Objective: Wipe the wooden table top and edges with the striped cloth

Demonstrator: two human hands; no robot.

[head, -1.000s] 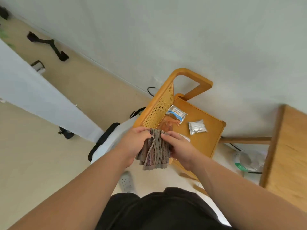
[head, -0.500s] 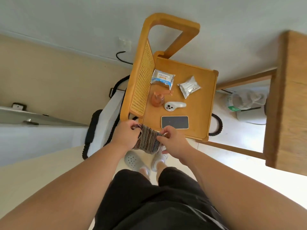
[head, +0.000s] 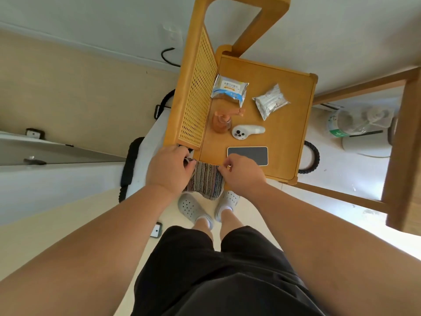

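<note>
Well to the left of the left hand (head: 168, 169) we see a long white surface (head: 57, 185), with pale floor (head: 68, 92) beyond it. The left hand has its fingers curled round the upper left corner of the striped cloth (head: 205, 181), just below the near end of the rattan side panel (head: 198, 94), which stands upright along the worktop's (head: 289, 133) left edge and walls off that side. The cloth hangs between the two hands, its top hem at the worktop's near edge and the rest draped down in front of it, above a pair of grey slippers (head: 191, 207). The right hand (head: 241, 173) pinches the cloth's upper right corner between thumb and fingers. Just beyond the right hand a dark phone (head: 247, 155) lies flat near the edge. Further from the hand stand an amber pump bottle (head: 222, 123) beside the panel and a white handheld controller (head: 247, 131) to its right, and past them lie a blue-and-white wipes packet (head: 229, 90) and a silver pouch (head: 271, 101). The packet bears printed characters too small for us to read. To the right of these things a bare strip of wood runs along the raised right rim. Well right of the right hand stands a larger wooden table (head: 405, 144) with a white fan (head: 360, 124) under it.
</note>
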